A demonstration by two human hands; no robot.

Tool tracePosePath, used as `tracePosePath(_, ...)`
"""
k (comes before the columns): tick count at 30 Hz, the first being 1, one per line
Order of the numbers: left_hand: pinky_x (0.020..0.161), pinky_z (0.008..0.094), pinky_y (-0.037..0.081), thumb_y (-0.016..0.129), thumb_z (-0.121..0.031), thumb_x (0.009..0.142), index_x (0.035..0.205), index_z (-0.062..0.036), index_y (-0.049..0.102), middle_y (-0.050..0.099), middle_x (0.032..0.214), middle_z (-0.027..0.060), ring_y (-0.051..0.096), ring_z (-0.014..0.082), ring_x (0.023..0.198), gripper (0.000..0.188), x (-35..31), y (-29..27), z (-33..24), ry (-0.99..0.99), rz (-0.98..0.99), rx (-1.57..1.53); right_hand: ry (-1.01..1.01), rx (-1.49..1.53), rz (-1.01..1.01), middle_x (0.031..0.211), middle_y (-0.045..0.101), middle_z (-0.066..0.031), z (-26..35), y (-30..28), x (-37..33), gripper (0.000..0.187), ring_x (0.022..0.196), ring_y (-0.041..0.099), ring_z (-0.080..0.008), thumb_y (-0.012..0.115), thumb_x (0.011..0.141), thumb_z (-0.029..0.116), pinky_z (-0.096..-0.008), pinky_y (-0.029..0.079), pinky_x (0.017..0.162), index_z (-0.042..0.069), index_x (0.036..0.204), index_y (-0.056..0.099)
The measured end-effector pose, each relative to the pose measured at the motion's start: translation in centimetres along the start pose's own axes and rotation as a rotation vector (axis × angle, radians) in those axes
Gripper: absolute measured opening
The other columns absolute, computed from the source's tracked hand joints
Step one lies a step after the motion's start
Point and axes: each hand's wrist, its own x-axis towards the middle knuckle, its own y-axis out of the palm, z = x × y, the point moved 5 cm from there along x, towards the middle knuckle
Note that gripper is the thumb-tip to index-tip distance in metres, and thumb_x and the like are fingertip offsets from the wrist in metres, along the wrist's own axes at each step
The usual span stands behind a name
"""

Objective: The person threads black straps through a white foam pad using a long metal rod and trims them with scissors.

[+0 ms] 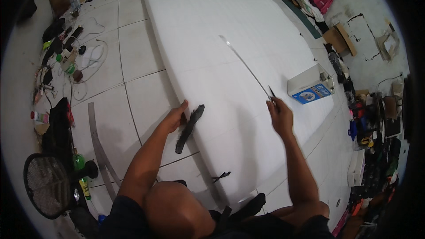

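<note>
A large white slab [199, 53], like foam, lies before me on the floor. At its left edge my left hand [176, 117] is closed against a ragged black strip [190, 128], which slants across the edge; some fingers are hidden. Over the slab, my right hand [280, 116] is closed around a slim tool with a dark pointed tip [272, 91]; its kind is unclear. From that hand a long, thin shiny metal strip [245, 63] runs away to the upper left. Whether the hand also grips this strip, I cannot tell.
A rectangular tin [305, 84] with a blue label stands right of my right hand. Small black scraps [222, 176] lie at the slab's near left edge. Left are a grey flat strip [98, 150], a round mesh-faced fan [48, 186], bottles and cables. Clutter lines the right wall.
</note>
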Motion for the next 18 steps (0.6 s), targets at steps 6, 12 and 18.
tracePosePath(6,0.066,0.0341,0.053,0.046,-0.08,0.084,0.068,0.0045,0.067,0.065,0.065,0.0135,0.066,0.0233,0.062,0.088,-3.7,-0.2,-3.5,0.048,-0.287,0.635,0.071,-0.002,-0.172,0.094,0.066,-0.0129,-5.0,8.0,-5.4,0.028,0.08,0.065,-0.0254,0.061,0.096,0.022,-0.0369,0.052,0.072,0.003,0.117,0.063)
tracePosePath(12,0.067,0.0369,0.052,0.048,-0.078,0.084,0.073,0.0038,0.068,0.067,0.07,0.0157,0.066,0.0249,0.065,0.085,-6.2,-0.7,-3.5,-0.174,-0.292,0.905,0.091,-0.18,-0.072,0.106,0.062,-0.0158,-3.4,10.0,-5.8,0.034,0.096,0.06,-0.0309,0.063,0.09,0.014,-0.0443,0.047,0.083,0.008,0.124,0.059)
tracePosePath(18,0.065,0.0331,0.05,0.063,-0.04,0.091,0.084,0.0043,0.067,0.066,0.074,0.0124,0.063,0.0222,0.068,0.046,-8.1,-0.4,-2.9,0.387,-0.143,1.143,-0.234,0.267,0.119,0.099,0.062,-0.012,8.4,12.2,-9.7,0.022,0.088,0.061,-0.032,0.062,0.083,0.006,-0.0417,0.05,0.076,0.007,0.105,0.062)
